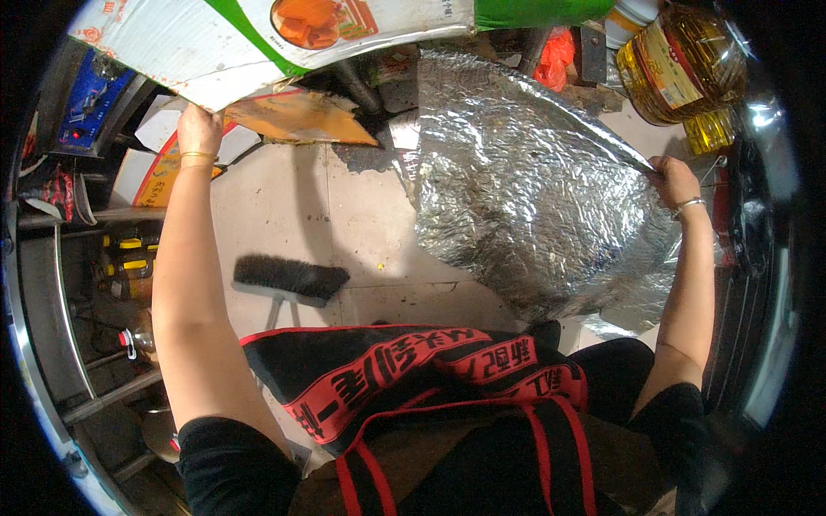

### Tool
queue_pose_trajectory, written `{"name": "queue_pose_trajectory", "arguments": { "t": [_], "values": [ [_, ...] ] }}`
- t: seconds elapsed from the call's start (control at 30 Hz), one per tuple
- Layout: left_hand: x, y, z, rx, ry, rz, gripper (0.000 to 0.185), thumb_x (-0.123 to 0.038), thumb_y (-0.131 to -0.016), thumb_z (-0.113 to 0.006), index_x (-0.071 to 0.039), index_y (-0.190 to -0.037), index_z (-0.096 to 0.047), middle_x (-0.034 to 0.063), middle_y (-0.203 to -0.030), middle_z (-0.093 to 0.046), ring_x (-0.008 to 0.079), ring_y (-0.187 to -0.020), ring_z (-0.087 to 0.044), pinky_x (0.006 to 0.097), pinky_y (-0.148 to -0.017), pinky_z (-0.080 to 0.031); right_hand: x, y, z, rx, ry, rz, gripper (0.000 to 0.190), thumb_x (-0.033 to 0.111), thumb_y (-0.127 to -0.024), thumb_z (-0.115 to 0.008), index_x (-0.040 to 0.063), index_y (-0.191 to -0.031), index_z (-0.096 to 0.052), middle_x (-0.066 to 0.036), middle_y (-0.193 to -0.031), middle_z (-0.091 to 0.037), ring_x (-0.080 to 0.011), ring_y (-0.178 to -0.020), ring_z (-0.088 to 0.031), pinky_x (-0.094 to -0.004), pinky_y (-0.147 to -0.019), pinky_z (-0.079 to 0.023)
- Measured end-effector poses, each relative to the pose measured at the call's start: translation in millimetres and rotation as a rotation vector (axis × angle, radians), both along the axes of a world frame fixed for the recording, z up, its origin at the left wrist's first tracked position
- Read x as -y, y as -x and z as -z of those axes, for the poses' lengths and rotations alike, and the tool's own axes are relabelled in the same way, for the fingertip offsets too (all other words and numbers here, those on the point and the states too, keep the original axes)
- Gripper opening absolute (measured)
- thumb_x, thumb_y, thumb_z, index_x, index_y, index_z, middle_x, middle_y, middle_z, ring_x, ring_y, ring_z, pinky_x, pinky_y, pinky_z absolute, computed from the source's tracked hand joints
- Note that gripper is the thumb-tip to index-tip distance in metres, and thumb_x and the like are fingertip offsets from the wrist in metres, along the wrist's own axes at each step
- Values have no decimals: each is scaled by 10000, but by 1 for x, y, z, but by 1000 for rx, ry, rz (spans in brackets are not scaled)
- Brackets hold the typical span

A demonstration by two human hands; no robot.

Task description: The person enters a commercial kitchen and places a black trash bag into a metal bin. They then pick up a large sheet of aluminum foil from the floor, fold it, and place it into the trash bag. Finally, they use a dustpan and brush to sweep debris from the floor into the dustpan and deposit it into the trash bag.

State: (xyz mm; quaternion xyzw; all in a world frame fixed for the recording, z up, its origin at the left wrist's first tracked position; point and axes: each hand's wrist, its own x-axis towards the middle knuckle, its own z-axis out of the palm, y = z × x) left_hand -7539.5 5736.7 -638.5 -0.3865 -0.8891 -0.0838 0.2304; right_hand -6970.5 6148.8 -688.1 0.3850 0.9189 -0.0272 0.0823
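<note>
My left hand (200, 137) grips the lower corner of a white and green printed cardboard sheet (219, 55) at the upper left. At the right, my right hand (674, 182) is closed on the edge of a large crinkled silver foil sheet (510, 187), which hangs over the floor and bears dark stains. The fingertips of both hands are partly hidden. Below the left-hand cardboard lie torn orange and white cardboard pieces (297, 119). A broom head with black bristles (290, 278) rests on the tiled floor (368, 219) between my arms.
Oil jugs (664, 71) stand at the upper right, near a red plastic bag (554, 61). On the left are a metal rack (116, 393) with yellow-capped bottles (132, 264) and a blue control panel (93, 100). A dark ribbed surface (729, 335) borders the right side.
</note>
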Motion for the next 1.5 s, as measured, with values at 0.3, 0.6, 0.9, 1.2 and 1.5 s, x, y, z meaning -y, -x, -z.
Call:
{"name": "queue_pose_trajectory", "arguments": {
  "t": [0.3,0.6,0.9,1.2,1.5],
  "values": [
    [-29,17,37,101,-224,-119,378,-352,-769,-660,-42,-968,-573,183,-885,-647,357,-872,-608,433,-753,-469,6,0,-13,42,1,-14,188,111,-745,-594,103,-929,-636,-185,-871,-619,-373,-853,-582,-444,-704,-467],
    [-44,29,71,137,-236,-161,382,-429,-778,-640,-70,-903,-603,108,-776,-662,328,-759,-626,407,-684,-480,8,-3,-11,36,1,4,211,82,-746,-617,102,-955,-635,-175,-920,-594,-377,-871,-569,-442,-718,-450],
    [-52,29,76,240,-311,14,418,-297,-828,-619,-135,-1168,-437,96,-882,-647,286,-803,-625,390,-702,-480,4,2,-13,52,57,-15,162,99,-744,-624,65,-901,-636,-182,-925,-597,-373,-871,-573,-432,-726,-455],
    [-55,25,81,469,-267,58,712,-158,-814,-622,-154,-1395,-211,142,-1067,-620,298,-1008,-589,390,-848,-458,6,-7,-8,22,33,13,202,192,-780,-630,97,-959,-637,-163,-918,-597,-364,-878,-567,-437,-740,-451],
    [-40,21,90,450,-361,150,690,-125,-822,-612,-112,-1388,-218,118,-967,-631,231,-863,-627,338,-768,-490,26,12,-27,-38,22,35,181,264,-822,-589,118,-909,-650,-143,-867,-633,-349,-824,-593,-430,-722,-460]
  ]
}}
